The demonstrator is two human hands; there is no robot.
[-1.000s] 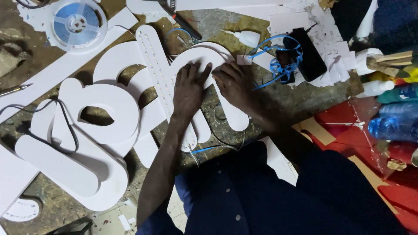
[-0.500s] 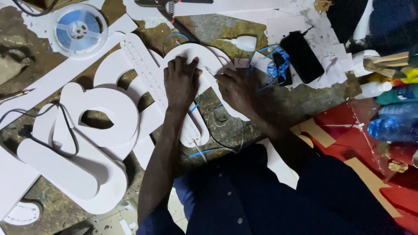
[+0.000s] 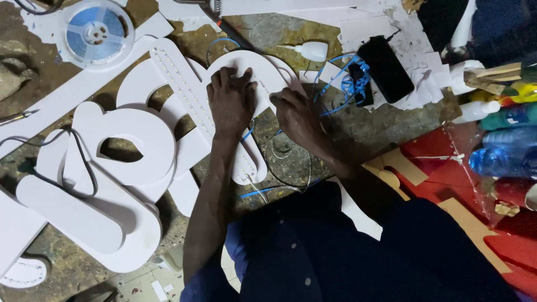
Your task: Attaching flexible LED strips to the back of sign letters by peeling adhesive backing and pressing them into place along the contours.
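Left hand flat, fingers spread, pressing down on white cut-out letter lying on table just ahead of body. Right hand at letter's right edge, fingertips pinched; what is pinched, cannot tell. Rows of small LEDs on adjoining piece. Likely light, stiff foam board, dents easily; best held by edges. Blue wires nearby.

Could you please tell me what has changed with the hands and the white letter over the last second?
Very little changed. The left hand stays pressed flat on the white arched letter, and the right hand keeps its fingertips at the letter's right edge, having shifted only slightly. Neither hand took hold of or released anything. The tape reel, the black phone and the blue wire lie as before.
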